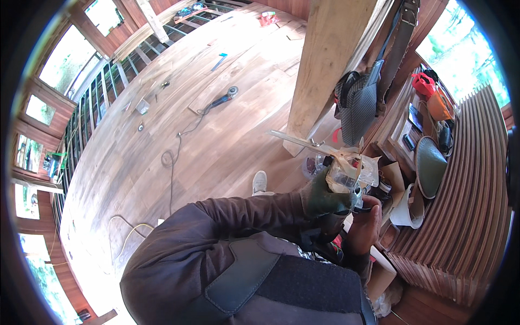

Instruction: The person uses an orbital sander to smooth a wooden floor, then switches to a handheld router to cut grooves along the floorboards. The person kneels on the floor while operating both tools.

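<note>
Green-gloved left hand (325,199) | fingers round clear plastic container (341,180) | right hand (365,227) beside, grip unclear

Green-gloved left hand (324,199) held clear crumpled plastic packaging (346,177), bare right hand (366,225) close beneath; blue-and-black corded angle grinder (221,101) lay on pale brown wooden plank floor (238,141).

- The floor (122,157) was wooden planks.
- On it lay a blue angle grinder (220,101) with a trailing grey cord (179,134).
- A blue strip (219,62) and yellow cord (131,231) lay there.
</note>
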